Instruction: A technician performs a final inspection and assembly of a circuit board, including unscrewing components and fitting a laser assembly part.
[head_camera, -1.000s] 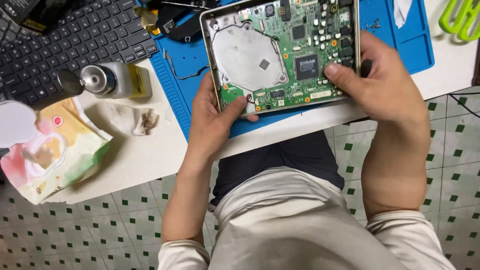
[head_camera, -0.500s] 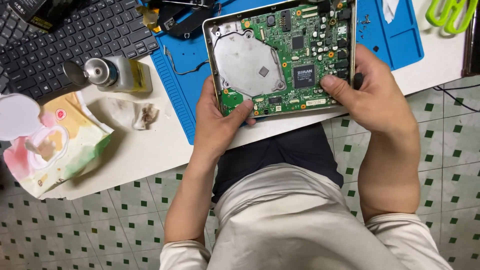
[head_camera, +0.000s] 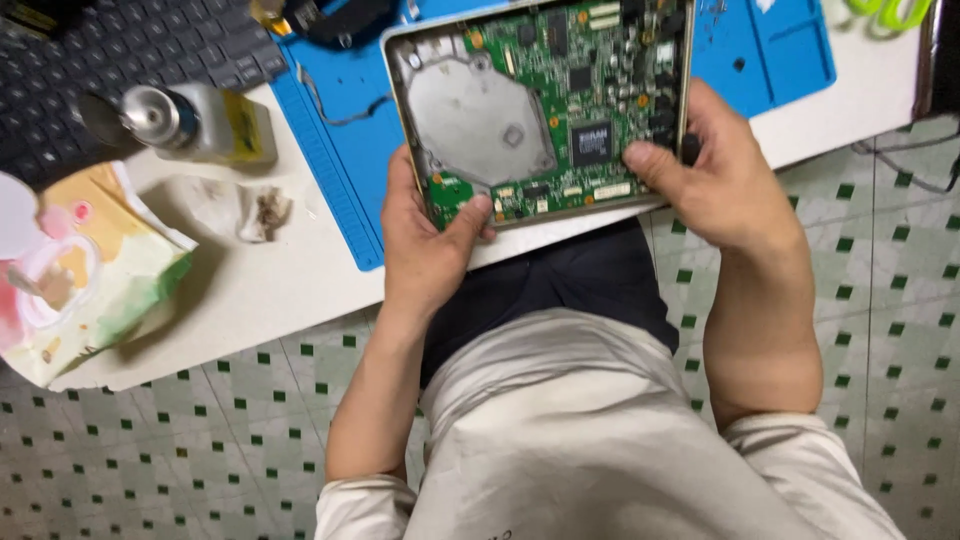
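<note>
I hold an opened device with a green circuit board (head_camera: 600, 90) and a grey metal plate (head_camera: 475, 120) set in a pale metal frame, above the edge of the white table (head_camera: 270, 290). My left hand (head_camera: 425, 240) grips its near left corner, thumb on the board. My right hand (head_camera: 715, 180) grips the near right edge, thumb pressed beside a black chip (head_camera: 592, 143). The device hovers over a blue work mat (head_camera: 345, 150).
A small clear bottle with a metal cap (head_camera: 190, 120) lies by a black keyboard (head_camera: 130, 50). A crumpled dirty wipe (head_camera: 255, 212) and a pack of wet wipes (head_camera: 70, 270) sit at left. Green scissor handles (head_camera: 890, 12) lie at the far right. Tiled floor lies below.
The device and both hands have shifted slightly up and right in view; the grip on the device stays the same.
</note>
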